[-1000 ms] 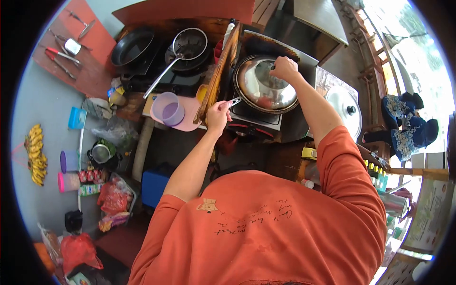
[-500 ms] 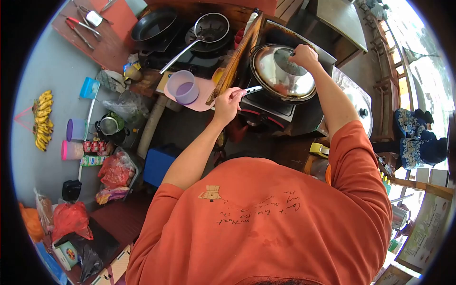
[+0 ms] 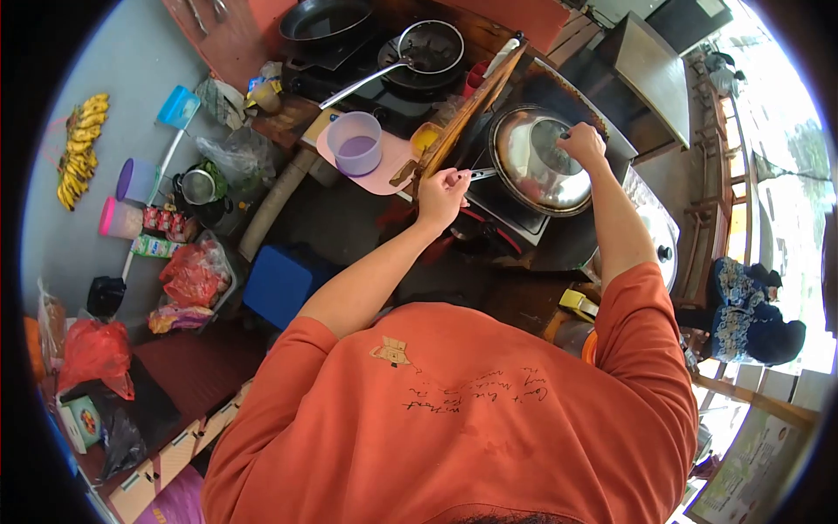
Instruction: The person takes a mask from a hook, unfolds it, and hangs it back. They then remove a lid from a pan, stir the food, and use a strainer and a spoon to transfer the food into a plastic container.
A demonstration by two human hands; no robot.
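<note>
A wide steel pan (image 3: 534, 179) sits on a stove burner (image 3: 515, 218), covered by a glass lid (image 3: 546, 159). My right hand (image 3: 583, 142) grips the knob on top of the lid. My left hand (image 3: 443, 194) is closed around the pan's metal handle (image 3: 479, 174) at the stove's left edge. A tall wooden board (image 3: 463, 118) stands on edge just left of the pan.
A purple cup (image 3: 353, 142) stands on a pink mat. Behind it are a ladle in a dark pot (image 3: 428, 45) and a black pan (image 3: 323, 19). A second steel lid (image 3: 656, 234) lies right of the stove. Bags, containers and bananas (image 3: 80, 144) crowd the left. A seated person (image 3: 742, 306) is at the right.
The view has swung, shifting the whole scene up and to the right. Both hands keep the same hold on the lid knob and the pan handle.
</note>
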